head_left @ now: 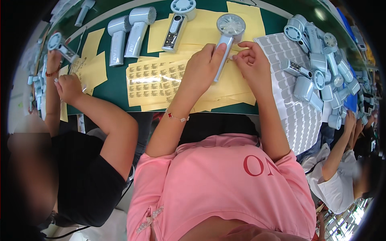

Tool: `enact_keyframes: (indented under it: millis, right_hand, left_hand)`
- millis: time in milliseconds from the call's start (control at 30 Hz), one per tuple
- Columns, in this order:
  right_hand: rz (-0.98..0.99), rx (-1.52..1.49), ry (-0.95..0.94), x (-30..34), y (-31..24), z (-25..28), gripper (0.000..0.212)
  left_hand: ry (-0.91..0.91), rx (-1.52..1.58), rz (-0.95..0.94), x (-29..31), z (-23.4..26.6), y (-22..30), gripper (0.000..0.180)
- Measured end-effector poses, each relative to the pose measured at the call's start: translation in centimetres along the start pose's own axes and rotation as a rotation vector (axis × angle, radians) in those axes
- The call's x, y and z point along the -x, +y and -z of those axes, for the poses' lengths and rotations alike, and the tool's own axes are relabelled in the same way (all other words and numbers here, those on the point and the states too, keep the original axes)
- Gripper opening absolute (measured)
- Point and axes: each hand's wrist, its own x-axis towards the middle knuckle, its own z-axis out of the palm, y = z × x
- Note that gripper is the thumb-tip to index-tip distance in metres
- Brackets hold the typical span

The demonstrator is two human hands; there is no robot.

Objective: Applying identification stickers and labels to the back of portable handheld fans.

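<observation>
My left hand [205,66] is wrapped round the grey-blue handle of a handheld fan [230,26]. Its round, clear-ribbed head points away from me, above yellow label sheets. Close to the right of that handle is my right hand [253,62], its fingers loosely curled and thumb apart from the index finger; I see nothing held in it. Beneath my hands lie overlapping yellow sheets [241,86], and a sheet of small printed clear labels [155,78] is left of my left wrist.
Two fans [138,34] lie together at the back left, and another fan [175,34] rests on yellow paper. On the right, a pile of fans [319,60] borders a sheet of grey stickers [291,108]. A co-worker's hand [54,62] holds a fan at the far left.
</observation>
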Motion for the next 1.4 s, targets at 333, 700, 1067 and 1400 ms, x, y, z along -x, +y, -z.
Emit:
enact_keyframes:
  millis: [333,700,1067,1400]
  right_hand:
    - [0.063,0.373,-0.058,-0.5,-0.2,-1.2,0.028]
    - [0.149,0.283,-0.217,3.9,-2.4,0.9,0.022]
    - [-0.204,-0.697,-0.062,6.2,-2.6,4.7,0.021]
    - [-0.055,-0.827,-0.145,7.4,-6.0,2.0,0.018]
  left_hand:
    - [-0.007,0.119,0.04,-0.4,0.2,-1.1,0.053]
    - [-0.095,0.064,0.069,-1.2,0.8,-0.9,0.056]
    - [-0.261,-0.576,-0.195,-0.4,1.5,3.5,0.057]
    - [-0.283,1.275,0.094,3.6,-0.2,2.9,0.057]
